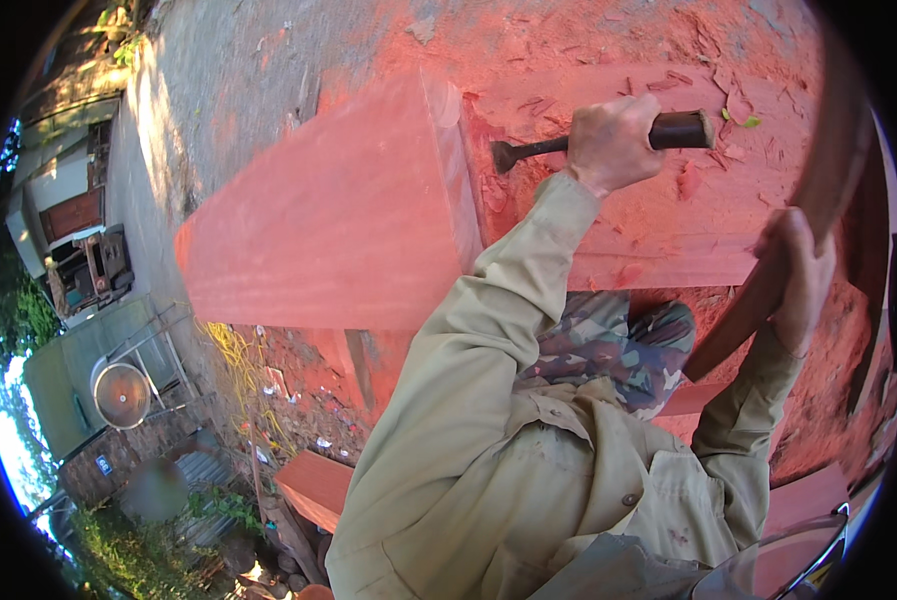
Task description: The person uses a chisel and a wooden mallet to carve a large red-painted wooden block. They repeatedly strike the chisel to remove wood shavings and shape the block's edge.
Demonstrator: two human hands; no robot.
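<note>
My left hand is closed round a chisel with a dark handle and metal shank. The chisel lies nearly level, its wide blade pointing left to the step where a big reddish wooden block rises from its lower, cut-down part. Wood chips and shavings are scattered over that lower part. At the right, my right hand grips a long brown wooden club, held up and slanting. Its upper end is blurred, and its lower end passes beside my knee.
Red sawdust covers the ground beyond the block. Smaller reddish timber pieces lie near me at left and right. Yellow cord trails on the ground at left. Farther left are a metal frame with a round pan and a building.
</note>
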